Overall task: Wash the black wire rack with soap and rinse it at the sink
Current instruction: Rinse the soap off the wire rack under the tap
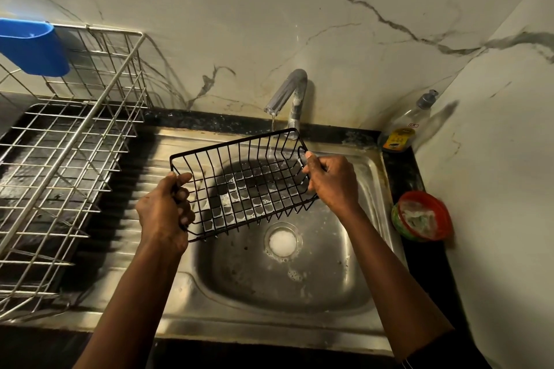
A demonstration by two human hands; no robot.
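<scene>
Item: black wire rack (245, 183), centre frame over sink (344, 278), suds in its mesh. Left hand (165, 207) and right hand (332, 180) clamp opposite ends. Advice: tilt each face slowly under tap (287, 93) trickle.

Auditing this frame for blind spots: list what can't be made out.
Head view:
soap bottle label: too small, blurred
red tub contents: blurred
sink drain: covered by foam
silver dish rack: cut by left edge
ends of black wire rack: covered by left hand, right hand

Arms outstretched; left hand (165, 208) and right hand (333, 183) grip opposite ends of rack (242, 186).
</scene>
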